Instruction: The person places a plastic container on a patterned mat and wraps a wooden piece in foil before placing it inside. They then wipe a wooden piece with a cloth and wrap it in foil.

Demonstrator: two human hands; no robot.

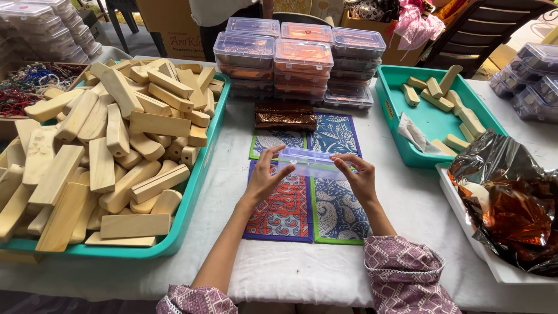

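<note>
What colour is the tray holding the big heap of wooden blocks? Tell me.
Teal tray, seen best in the head view.

The bag [311, 163] is small, clear plastic with a zip strip along its top edge. It is held flat and level, pinched at both ends above patterned cloths [302, 200] on the worktop.

You have two teal trays on the table [290, 273] — a heaped left tray [197, 192] of wooden blocks [116, 145], too many to count, and a right-edge tray [430, 119] with about ten. Four patterned cloth mats [334, 215] lie at the centre, and one clear pouch [310, 163] sits between your two hands.
</note>
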